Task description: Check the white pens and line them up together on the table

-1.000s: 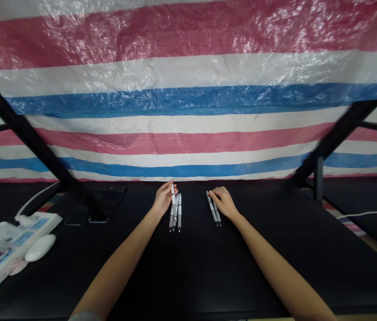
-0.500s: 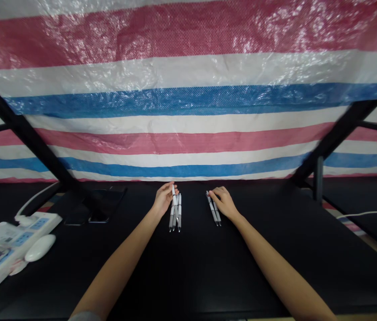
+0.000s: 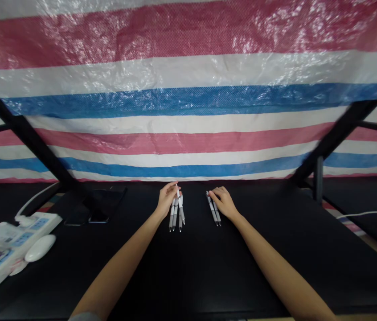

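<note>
Between its thumb and fingers my left hand [image 3: 167,198] pinches the upper end of a white and grey pen [image 3: 181,206], its tip pointing toward me. That pen slants over a group of similar pens [image 3: 174,216] lying side by side on the black table [image 3: 195,272]. To the right, two more white and grey pens [image 3: 214,211] lie close together. My right hand [image 3: 223,203] rests beside this pair, thumb and fingertips closed at their upper ends. Whether it grips one of them or only touches them is hard to see.
A white power strip [image 3: 18,243] with plugs and a white computer mouse [image 3: 40,248] lie at the left. Dark phones [image 3: 100,216] sit farther back. Black metal bars [image 3: 332,138] rise on both sides, and a striped plastic sheet [image 3: 188,142] hangs behind the table.
My left hand has shifted slightly right, carrying the pinched pen from over the middle of the group to its right side. My right hand and its two pens have stayed put.
</note>
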The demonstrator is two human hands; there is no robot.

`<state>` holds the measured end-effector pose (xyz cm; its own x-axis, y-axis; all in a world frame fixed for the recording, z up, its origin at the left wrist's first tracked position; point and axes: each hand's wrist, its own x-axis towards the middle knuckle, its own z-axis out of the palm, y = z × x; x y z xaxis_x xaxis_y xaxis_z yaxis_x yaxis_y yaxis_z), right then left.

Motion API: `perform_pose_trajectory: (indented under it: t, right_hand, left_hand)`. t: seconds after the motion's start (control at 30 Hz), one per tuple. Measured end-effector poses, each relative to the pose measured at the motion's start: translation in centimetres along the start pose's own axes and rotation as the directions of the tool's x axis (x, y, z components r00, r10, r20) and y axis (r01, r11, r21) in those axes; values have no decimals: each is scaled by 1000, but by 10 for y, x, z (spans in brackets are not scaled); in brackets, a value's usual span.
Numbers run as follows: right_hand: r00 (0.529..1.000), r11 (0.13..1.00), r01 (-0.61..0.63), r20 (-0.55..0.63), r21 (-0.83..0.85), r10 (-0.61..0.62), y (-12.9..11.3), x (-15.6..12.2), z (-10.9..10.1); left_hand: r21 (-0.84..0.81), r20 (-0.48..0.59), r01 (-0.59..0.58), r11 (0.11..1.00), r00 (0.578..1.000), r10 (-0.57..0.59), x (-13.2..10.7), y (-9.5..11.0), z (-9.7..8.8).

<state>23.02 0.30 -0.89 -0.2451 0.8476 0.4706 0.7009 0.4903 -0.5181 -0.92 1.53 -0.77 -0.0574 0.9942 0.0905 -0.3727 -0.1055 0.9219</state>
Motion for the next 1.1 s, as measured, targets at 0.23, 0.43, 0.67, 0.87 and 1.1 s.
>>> perform_pose_trajectory:
  t: [0.23, 0.43, 0.67, 0.87, 1.1]
  right_hand:
    - [1000, 999, -22, -13, -37, 21, -1, 0, -1]
    - [998, 995, -50, -51, -90, 46, -3, 0, 0]
    - [997, 963, -77, -40, -257, 69, -3, 0, 4]
    - [995, 936, -92, -8, -339, 95, -8, -1, 5]
    - [995, 928, -96, -25, -361, 93, -6, -1, 8]
  left_hand:
    - [286, 116, -111, 952, 990, 80, -1, -3, 3]
    - [571, 237, -282, 771, 956, 174, -5, -7, 3]
    - [706, 360, -393, 589, 916, 180, -3, -14, 2]
    - [642, 365, -404, 652, 909, 204, -3, -15, 1]
    - [676, 407, -443, 589, 891, 202, -3, -15, 1]
